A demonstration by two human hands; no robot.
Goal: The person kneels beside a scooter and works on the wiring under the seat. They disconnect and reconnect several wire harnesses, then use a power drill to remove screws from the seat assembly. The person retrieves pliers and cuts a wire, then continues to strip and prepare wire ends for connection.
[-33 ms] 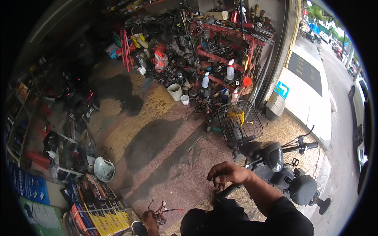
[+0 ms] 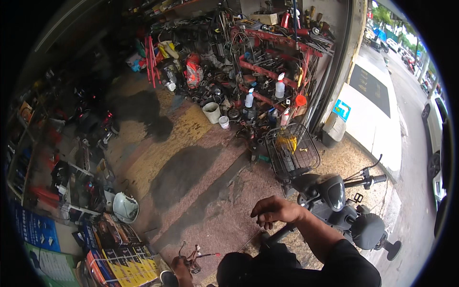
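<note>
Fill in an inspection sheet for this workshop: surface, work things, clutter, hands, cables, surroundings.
Surface: floor, marked with dark patches.
Work things: lever part at the left hand; scooter near the right hand.
Clutter: red rack crowded with tools; bucket standing near it; boxes piled at lower left.
Hands: left against the lever part, grip unclear; right loosely curled, nothing seen held.
Cables: dark cables hanging at the rack's left end.
Surroundings: white car on the street outside.
</note>
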